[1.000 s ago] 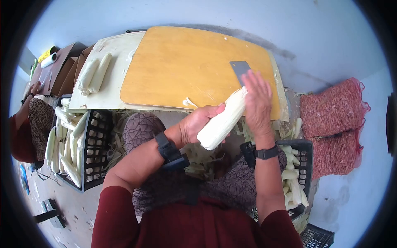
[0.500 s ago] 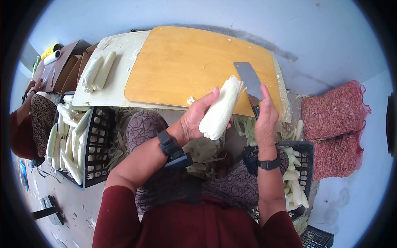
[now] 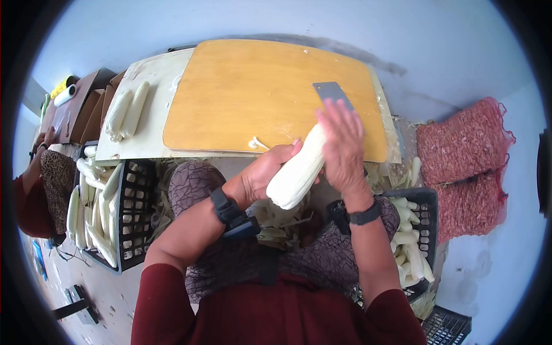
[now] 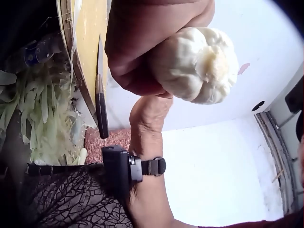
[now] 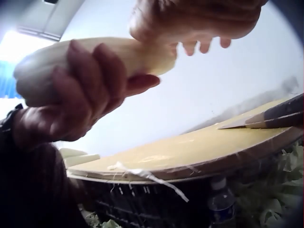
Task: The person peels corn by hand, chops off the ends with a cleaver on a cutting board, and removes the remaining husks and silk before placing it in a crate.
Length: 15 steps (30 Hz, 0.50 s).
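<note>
My left hand [image 3: 253, 178] grips a thick, pale, long vegetable [image 3: 293, 175], its fingers curled round the lower half. Its blunt lobed end [image 4: 209, 66] faces the camera in the left wrist view. Flat against the vegetable's far upper end lies my right hand [image 3: 343, 146], with straight fingers that blur in the head view. Behind that hand a cleaver [image 3: 329, 91] rests on the yellow board [image 3: 247, 92]; its dark handle [image 4: 101, 111] sticks out past the board's edge in the left wrist view.
Two similar vegetables [image 3: 135, 109] lie on the white board at left. Black crates [image 3: 137, 201] filled with pale vegetables stand at both sides. Red mesh sacks [image 3: 460, 149] lean at the right wall. Peeled leaves [image 4: 52, 114] cover the floor below. Another person [image 3: 34, 190] is at far left.
My right hand swung away from the vegetable half a second ago, uncovering the cleaver, and is back against its upper end now. The left hand keeps its grip throughout.
</note>
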Each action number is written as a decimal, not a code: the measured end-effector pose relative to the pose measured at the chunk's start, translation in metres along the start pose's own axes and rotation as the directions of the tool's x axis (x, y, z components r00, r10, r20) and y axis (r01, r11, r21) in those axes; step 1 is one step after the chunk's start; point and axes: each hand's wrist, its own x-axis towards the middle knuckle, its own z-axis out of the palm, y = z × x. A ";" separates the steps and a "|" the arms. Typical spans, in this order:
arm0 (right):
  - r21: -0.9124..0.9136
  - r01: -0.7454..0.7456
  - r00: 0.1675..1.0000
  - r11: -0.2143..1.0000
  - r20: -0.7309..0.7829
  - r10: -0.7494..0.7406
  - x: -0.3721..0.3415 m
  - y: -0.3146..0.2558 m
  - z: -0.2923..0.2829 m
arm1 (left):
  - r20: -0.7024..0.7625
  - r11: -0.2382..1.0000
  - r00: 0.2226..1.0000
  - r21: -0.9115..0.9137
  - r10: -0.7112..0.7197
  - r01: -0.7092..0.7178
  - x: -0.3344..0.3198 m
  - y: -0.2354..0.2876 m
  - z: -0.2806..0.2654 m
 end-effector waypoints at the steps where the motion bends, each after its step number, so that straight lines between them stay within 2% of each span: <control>1: -0.004 -0.004 1.000 1.000 0.000 0.004 -0.002 0.011 0.002 | -0.025 0.998 1.000 0.056 0.012 -0.011 0.001 -0.001 0.004; 2: -0.142 -0.211 0.977 0.967 -0.038 0.208 -0.004 0.021 0.006 | -0.050 0.993 0.998 0.115 0.028 -0.022 0.002 -0.001 0.008; 3: -0.264 -0.408 0.913 0.874 -0.103 0.395 -0.004 0.027 0.005 | -0.049 0.993 0.998 0.118 0.027 -0.021 0.001 0.002 0.013; 4: -0.262 -0.409 0.913 0.874 -0.107 0.395 -0.006 0.030 0.002 | -0.036 0.994 0.998 0.099 0.050 -0.046 0.001 0.004 0.019; 5: 0.024 -0.558 0.818 0.829 -0.149 0.555 -0.010 0.031 -0.002 | -0.023 0.994 0.997 0.078 0.074 -0.072 0.000 0.006 0.022; 6: 0.309 -0.642 0.702 0.702 -0.133 0.700 -0.013 0.030 -0.004 | -0.022 0.994 0.997 0.078 0.077 -0.075 0.000 0.007 0.022; 8: 0.344 -0.590 0.736 0.730 -0.142 0.662 -0.009 0.014 -0.019 | -0.066 0.992 0.990 0.046 0.121 -0.118 0.000 0.008 0.018; 9: 0.274 -0.437 0.845 0.857 -0.200 0.495 -0.009 0.008 -0.022 | -0.072 0.991 0.989 0.041 0.132 -0.129 0.000 0.008 0.015; 10: 0.196 -0.263 0.919 0.945 -0.248 0.307 -0.009 0.003 -0.024 | -0.047 0.992 0.992 -0.042 0.121 -0.123 0.001 0.007 0.010; 11: 0.152 -0.156 0.956 0.976 -0.226 0.188 -0.009 -0.006 -0.023 | -0.020 0.987 0.994 -0.120 0.109 -0.110 0.002 0.006 0.007; 12: 0.108 -0.049 0.977 0.993 -0.203 0.070 -0.009 -0.018 -0.019 | -0.024 0.987 0.994 -0.117 0.109 -0.111 0.003 0.006 0.005; 14: 0.085 0.122 0.991 0.989 -0.070 -0.116 -0.009 -0.041 -0.012 | -0.126 0.984 0.989 -0.152 0.074 -0.093 0.006 0.003 0.005; 15: 0.082 0.116 0.991 0.990 -0.071 -0.110 -0.008 -0.047 -0.010 | -0.218 0.992 0.972 -0.065 0.089 -0.106 0.005 0.004 0.028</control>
